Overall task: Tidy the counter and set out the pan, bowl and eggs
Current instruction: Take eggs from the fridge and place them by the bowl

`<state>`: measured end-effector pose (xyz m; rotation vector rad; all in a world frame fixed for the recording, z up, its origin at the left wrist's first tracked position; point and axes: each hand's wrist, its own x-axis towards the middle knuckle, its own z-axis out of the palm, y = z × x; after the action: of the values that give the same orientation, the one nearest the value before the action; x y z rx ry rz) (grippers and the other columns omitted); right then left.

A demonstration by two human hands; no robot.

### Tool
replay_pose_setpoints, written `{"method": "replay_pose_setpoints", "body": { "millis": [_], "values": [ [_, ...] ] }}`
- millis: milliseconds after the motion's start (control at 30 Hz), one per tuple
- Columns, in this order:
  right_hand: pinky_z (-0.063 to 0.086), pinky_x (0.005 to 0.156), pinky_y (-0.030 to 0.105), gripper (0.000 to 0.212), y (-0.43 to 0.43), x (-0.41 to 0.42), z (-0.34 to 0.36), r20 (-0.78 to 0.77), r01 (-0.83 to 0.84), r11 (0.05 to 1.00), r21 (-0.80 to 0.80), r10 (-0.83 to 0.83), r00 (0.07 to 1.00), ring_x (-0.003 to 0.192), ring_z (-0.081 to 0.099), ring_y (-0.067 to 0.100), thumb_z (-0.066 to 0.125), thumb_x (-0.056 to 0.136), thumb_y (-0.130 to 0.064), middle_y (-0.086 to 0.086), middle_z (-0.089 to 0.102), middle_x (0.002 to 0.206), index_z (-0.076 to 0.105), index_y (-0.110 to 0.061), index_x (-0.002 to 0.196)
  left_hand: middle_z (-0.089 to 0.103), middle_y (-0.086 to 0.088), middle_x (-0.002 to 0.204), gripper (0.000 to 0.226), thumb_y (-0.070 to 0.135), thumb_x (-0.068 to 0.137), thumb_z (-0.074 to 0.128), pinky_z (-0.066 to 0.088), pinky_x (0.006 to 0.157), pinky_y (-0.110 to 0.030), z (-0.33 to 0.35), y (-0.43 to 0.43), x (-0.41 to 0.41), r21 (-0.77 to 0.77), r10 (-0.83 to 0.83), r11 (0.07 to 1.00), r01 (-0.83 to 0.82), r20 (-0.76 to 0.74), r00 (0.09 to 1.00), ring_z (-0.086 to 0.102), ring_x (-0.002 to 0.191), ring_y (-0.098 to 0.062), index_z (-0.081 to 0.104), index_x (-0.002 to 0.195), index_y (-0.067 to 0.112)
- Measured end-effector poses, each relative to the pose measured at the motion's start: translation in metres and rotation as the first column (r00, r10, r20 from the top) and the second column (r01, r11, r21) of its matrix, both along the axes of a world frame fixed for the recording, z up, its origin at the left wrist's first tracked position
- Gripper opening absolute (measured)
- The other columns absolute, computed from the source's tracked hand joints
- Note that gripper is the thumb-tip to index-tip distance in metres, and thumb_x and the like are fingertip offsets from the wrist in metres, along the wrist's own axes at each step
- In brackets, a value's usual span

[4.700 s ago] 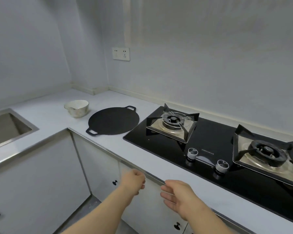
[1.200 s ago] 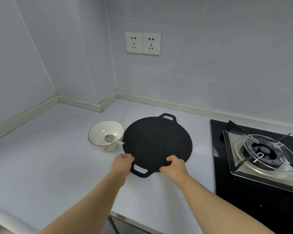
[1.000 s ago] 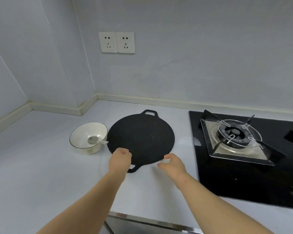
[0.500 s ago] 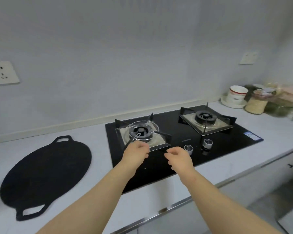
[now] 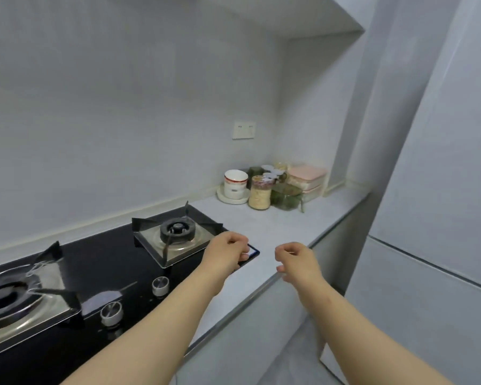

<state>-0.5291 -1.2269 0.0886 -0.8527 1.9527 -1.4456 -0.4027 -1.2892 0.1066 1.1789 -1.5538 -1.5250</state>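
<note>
We've swung right: the pan and bowl have left view, and both burners of the stove point(image 5: 100, 273) sit at left. Our left hand point(image 5: 226, 252) and right hand point(image 5: 297, 263) hover loosely curled, empty, above the counter point(image 5: 283, 226). Far jars and containers point(image 5: 275, 187) cluster in the corner, contents hard to make out.

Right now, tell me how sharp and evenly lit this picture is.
Head view: wide-angle bending bows the refrigerator edge; flat, soft light with faint shadows; sheen on the glass hob; the jars at the back look soft, labels unreadable; both hands, left and right, are fairly crisp.
</note>
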Motion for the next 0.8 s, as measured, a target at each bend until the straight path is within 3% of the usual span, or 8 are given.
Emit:
{"method": "replay_pose_setpoints", "body": {
  "millis": [167,333,433,633,800],
  "values": [
    [0.038,0.055,0.024,0.014,-0.002,-0.098,0.011,-0.025,0.132,0.990,-0.054,-0.134,0.991,0.063,0.049,0.015,0.048,0.092,-0.010,0.002,0.057,0.079,0.059,-0.014,0.084,0.063,-0.001,0.088,0.015,0.013,0.095,0.047,0.048,0.074,-0.027,0.011,-0.017,-0.102,-0.018,-0.125,0.992,0.125,-0.007,0.992,0.061,0.078,-0.013,0.060,0.090,0.018],
    [0.045,0.067,0.031,0.018,-0.019,-0.168,0.027,-0.079,0.245,0.965,-0.095,-0.253,0.964,0.075,0.056,0.019,0.050,0.092,-0.018,0.001,0.062,0.088,0.058,-0.025,0.077,0.062,0.000,0.084,0.013,0.013,0.095,0.047,0.046,0.069,-0.025,0.020,-0.049,-0.182,-0.068,-0.237,0.970,0.235,-0.023,0.971,0.060,0.075,-0.012,0.060,0.093,0.016],
    [0.045,0.071,0.032,0.016,-0.032,-0.214,0.042,-0.096,0.314,0.941,-0.125,-0.327,0.940,0.071,0.054,0.016,0.049,0.092,-0.015,0.001,0.060,0.082,0.058,-0.020,0.081,0.062,-0.001,0.085,0.013,0.012,0.094,0.047,0.045,0.068,-0.024,0.029,-0.072,-0.239,-0.110,-0.343,0.935,0.337,-0.041,0.938,0.059,0.075,-0.012,0.059,0.097,0.015],
    [0.049,0.082,0.035,0.011,-0.057,-0.296,0.070,-0.152,0.499,0.852,-0.154,-0.520,0.841,0.091,0.059,0.023,0.048,0.095,-0.017,0.002,0.062,0.093,0.059,-0.017,0.094,0.060,0.001,0.080,0.015,0.010,0.095,0.046,0.043,0.064,-0.021,0.064,-0.118,-0.342,-0.185,-0.502,0.856,0.483,-0.067,0.862,0.057,0.069,-0.009,0.057,0.089,0.017],
    [0.049,0.078,0.032,0.014,-0.061,-0.352,0.082,-0.173,0.588,0.791,-0.169,-0.611,0.773,0.078,0.058,0.014,0.047,0.095,-0.017,-0.005,0.058,0.084,0.056,-0.022,0.086,0.064,0.000,0.086,0.020,0.010,0.094,0.047,0.046,0.066,-0.023,0.067,-0.134,-0.416,-0.199,-0.572,0.809,0.553,-0.053,0.818,0.061,0.078,-0.013,0.058,0.083,0.023]
  ]
}}
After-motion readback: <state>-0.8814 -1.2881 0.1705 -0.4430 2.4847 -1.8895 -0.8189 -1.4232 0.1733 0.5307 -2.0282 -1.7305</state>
